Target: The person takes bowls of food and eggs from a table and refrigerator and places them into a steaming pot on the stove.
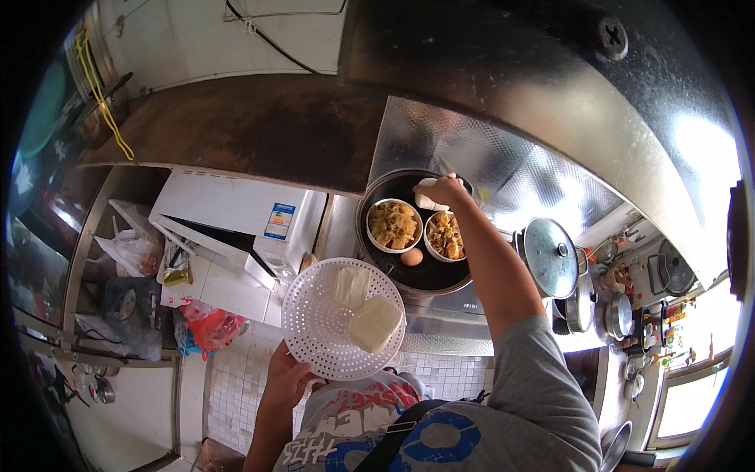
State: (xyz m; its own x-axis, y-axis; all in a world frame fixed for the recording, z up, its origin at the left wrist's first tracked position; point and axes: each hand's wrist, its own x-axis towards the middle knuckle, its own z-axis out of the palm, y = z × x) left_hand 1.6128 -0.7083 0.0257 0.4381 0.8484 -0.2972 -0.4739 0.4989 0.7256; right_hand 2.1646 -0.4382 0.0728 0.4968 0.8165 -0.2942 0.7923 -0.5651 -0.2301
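My left hand [288, 373] grips the near-left rim of a round white perforated steamer plate [315, 321]. Two pale, block-shaped pieces of food, probably steamed buns [375, 323], lie on that plate. My right hand [445, 190] reaches into a wide dark round pan [413, 278] on the stove, with its fingers around a white bun-like piece [429, 202] at the pan's far side. Inside the pan stand a white bowl of cooked food [394, 226] and a second similar bowl [443, 237], partly behind my right forearm. A brown egg [411, 256] rests between the bowls, towards me.
A white microwave oven [230, 200], its door ajar, stands on the left counter below a dark wooden shelf [253, 130]. The range hood [501, 76] overhangs the stove. Right of my arm is a glass-lidded pot [551, 256]. A red plastic bag [212, 324] hangs at the counter's left.
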